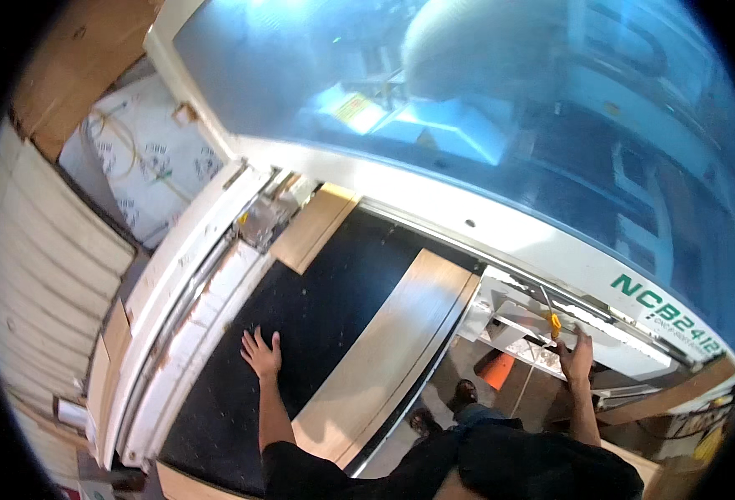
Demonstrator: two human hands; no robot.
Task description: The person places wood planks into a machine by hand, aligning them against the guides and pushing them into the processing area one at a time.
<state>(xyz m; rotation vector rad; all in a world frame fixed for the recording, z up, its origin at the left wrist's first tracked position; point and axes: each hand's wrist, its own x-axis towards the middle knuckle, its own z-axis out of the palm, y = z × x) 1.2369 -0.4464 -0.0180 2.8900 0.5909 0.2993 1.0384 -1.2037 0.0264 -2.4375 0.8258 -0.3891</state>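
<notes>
My left hand (pixel 263 353) rests with spread fingers over the black bed (pixel 342 275), to the left of a long pale wooden board (pixel 392 354). A dark line runs along the board's right side. On the right, my right hand (pixel 577 357) is closed at the lower end of a yellow tool (pixel 555 324) with a thin metal shaft. The shaft points up toward the machine's front rail. My fingers partly hide the tool's lower end, so its exact kind does not show.
A shorter board (pixel 316 227) lies at the bed's far left, near the machine's white frame (pixel 501 221). Above stands a large blue window (pixel 467 92). An orange object (pixel 496 369) is below my right hand. A ribbed pale panel (pixel 50 275) stands left.
</notes>
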